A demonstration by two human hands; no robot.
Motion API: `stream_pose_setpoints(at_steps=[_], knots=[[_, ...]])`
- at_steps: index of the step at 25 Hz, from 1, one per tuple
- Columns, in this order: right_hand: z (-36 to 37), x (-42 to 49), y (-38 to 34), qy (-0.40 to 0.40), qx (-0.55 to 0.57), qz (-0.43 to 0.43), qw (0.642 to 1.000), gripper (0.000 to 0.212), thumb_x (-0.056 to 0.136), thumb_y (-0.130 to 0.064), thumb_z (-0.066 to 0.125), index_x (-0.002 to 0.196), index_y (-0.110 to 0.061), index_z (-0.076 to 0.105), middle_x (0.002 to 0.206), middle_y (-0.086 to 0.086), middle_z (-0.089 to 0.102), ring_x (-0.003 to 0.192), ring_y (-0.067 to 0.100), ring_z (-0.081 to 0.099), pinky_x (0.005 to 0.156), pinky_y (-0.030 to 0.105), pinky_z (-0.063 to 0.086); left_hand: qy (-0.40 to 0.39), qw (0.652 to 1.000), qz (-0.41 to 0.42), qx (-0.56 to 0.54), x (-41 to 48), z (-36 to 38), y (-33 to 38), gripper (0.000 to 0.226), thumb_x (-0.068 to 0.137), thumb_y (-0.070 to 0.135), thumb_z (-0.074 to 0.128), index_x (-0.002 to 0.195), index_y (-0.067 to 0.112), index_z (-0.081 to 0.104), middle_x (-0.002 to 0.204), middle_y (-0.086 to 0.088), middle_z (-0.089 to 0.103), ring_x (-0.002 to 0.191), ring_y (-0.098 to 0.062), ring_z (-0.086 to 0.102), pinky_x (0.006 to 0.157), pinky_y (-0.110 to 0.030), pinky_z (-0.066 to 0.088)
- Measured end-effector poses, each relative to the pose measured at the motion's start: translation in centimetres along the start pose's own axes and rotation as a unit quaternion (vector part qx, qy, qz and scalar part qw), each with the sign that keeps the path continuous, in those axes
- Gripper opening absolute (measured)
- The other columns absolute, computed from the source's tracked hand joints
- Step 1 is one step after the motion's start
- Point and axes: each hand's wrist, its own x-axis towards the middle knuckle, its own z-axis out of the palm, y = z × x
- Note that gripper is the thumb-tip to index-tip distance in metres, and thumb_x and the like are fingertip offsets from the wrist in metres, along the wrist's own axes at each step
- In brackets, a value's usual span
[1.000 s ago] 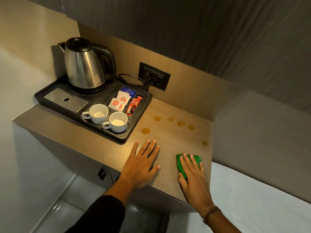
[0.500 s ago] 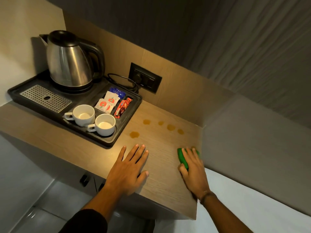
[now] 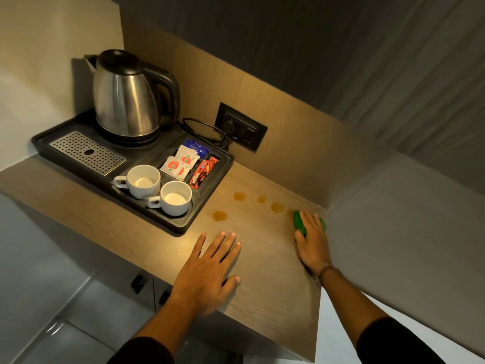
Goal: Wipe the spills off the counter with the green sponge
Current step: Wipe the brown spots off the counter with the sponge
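Note:
Several brown spills dot the wooden counter [image 3: 265, 279]: one [image 3: 220, 215] near the tray's corner, and a row of others [image 3: 240, 196], [image 3: 262, 199], [image 3: 277, 207] farther back. My right hand [image 3: 312, 240] presses flat on the green sponge [image 3: 299, 222] near the counter's right edge, just right of the last spill in the row. Most of the sponge is hidden under my fingers. My left hand [image 3: 210, 274] lies flat on the counter near the front edge, fingers spread, holding nothing.
A black tray [image 3: 183, 224] at the left carries a steel kettle [image 3: 126, 101], two white cups [image 3: 143, 181], [image 3: 175, 197] and sachets [image 3: 181, 164]. A wall socket [image 3: 241, 127] with a cord sits behind. A grey wall bounds the counter's right side.
My right hand has slid the sponge away from me along the right edge, up to the row of spills. The spot near the right edge is gone from sight. My left hand stays flat.

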Motion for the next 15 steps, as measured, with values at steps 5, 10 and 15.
stream_pose_setpoints(at_steps=[5, 10, 15], knots=[[1.1, -1.2, -1.1, -0.041, -0.021, -0.118, 0.992, 0.064, 0.101, -0.017, 0.056, 0.159, -0.022, 0.032, 0.169, 0.002, 0.028, 0.158, 0.024, 0.013, 0.127, 0.053, 0.017, -0.001, 1.000, 0.000, -0.001, -0.1, 0.0, 0.0, 0.074, 0.105, 0.064, 0.021, 0.166, 0.026, 0.004, 0.177, 0.000, -0.003, 0.159, -0.020, -0.014, 0.128, -0.059, -0.003], [-0.1, 3.0, -2.4, 0.002, -0.040, -0.020, 0.999, 0.060, 0.101, -0.011, 0.055, 0.158, -0.014, 0.036, 0.167, 0.011, 0.033, 0.157, 0.032, 0.019, 0.127, 0.051, 0.018, -0.002, 1.000, 0.003, -0.006, 0.0, 0.1, 0.0, 0.074, 0.105, 0.065, 0.020, 0.166, 0.027, 0.000, 0.176, 0.002, -0.007, 0.158, -0.018, -0.019, 0.127, -0.057, -0.011], [1.9, 0.8, -2.7, -0.052, -0.014, -0.154, 0.987, 0.063, 0.101, -0.013, 0.056, 0.159, -0.020, 0.034, 0.169, 0.002, 0.028, 0.158, 0.023, 0.015, 0.128, 0.052, 0.016, 0.000, 1.000, 0.003, -0.012, 0.0, -0.1, -0.1, 0.074, 0.106, 0.065, 0.020, 0.166, 0.027, 0.001, 0.176, 0.001, -0.005, 0.159, -0.019, -0.017, 0.127, -0.056, -0.011]])
